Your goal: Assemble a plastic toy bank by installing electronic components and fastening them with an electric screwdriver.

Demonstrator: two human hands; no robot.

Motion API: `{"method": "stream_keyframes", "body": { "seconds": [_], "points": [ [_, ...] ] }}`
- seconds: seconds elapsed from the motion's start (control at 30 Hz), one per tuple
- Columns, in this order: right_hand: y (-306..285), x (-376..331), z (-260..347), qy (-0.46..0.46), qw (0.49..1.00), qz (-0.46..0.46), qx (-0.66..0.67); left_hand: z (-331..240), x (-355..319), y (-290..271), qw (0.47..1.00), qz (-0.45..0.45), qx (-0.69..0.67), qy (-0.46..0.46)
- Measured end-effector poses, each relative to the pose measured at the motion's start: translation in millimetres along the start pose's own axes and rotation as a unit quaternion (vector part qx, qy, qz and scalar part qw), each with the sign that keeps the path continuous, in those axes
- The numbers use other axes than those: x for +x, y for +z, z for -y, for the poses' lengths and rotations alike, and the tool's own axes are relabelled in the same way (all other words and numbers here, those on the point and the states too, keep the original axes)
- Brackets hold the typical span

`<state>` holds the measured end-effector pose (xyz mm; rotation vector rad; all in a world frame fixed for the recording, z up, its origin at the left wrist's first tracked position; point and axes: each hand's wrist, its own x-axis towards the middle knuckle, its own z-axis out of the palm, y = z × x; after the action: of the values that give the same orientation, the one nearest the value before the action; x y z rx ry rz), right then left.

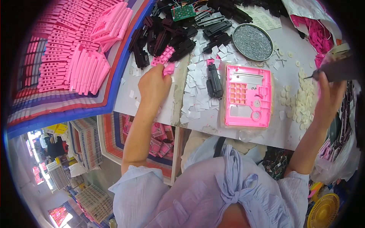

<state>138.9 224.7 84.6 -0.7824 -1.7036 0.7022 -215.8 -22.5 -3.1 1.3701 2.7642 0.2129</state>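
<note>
The person's left hand (154,85) is pinching a small pink plastic piece (168,69) between its fingertips, out over the white table (266,133), just below a pink keypad strip (163,56) lying among black plastic parts (167,38). The piece is blocky, glossy and bright pink, partly hidden by the fingers. The right hand (330,95) is gripping a dark screwdriver-like tool (334,70), its tip pointing left above a scatter of white discs (300,95). Between the hands a pink rectangular housing (248,95) is lying open side up, with a grid of square key holes, beside a round tray of screws (253,41).
</note>
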Motion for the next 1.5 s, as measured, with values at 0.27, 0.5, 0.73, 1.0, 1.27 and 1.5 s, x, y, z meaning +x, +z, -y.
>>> {"method": "stream_keyframes", "body": {
  "seconds": [0.27, 0.5, 0.73, 1.0, 1.27, 1.5],
  "points": [
    [57.5, -82.2, 39.4, 0.119, 0.914, 0.329, 0.205, -74.4, -69.1, -7.7, 0.659, 0.189, -0.728, 0.001],
    [52.8, -68.1, 20.1, 0.006, 0.855, 0.507, 0.108, -102.4, -102.3, -17.9, 0.696, 0.344, -0.629, 0.022],
    [82.8, -58.3, -9.4, -0.091, 0.849, 0.52, -0.028, -87.6, -79.8, -4.3, 0.77, 0.267, -0.579, 0.038],
    [97.8, -61.1, -20.7, -0.117, 0.876, 0.456, -0.106, -79.9, -71.9, -4.0, 0.796, 0.259, -0.546, 0.037],
    [64.5, -96.9, 12.6, -0.192, 0.798, 0.538, -0.192, -72.8, -18.7, -7.3, 0.918, 0.038, -0.381, 0.098],
    [64.4, -113.4, 21.7, -0.168, 0.746, 0.598, -0.241, -103.7, 112.5, 5.8, 0.931, -0.208, -0.077, 0.289]
  ]
}}
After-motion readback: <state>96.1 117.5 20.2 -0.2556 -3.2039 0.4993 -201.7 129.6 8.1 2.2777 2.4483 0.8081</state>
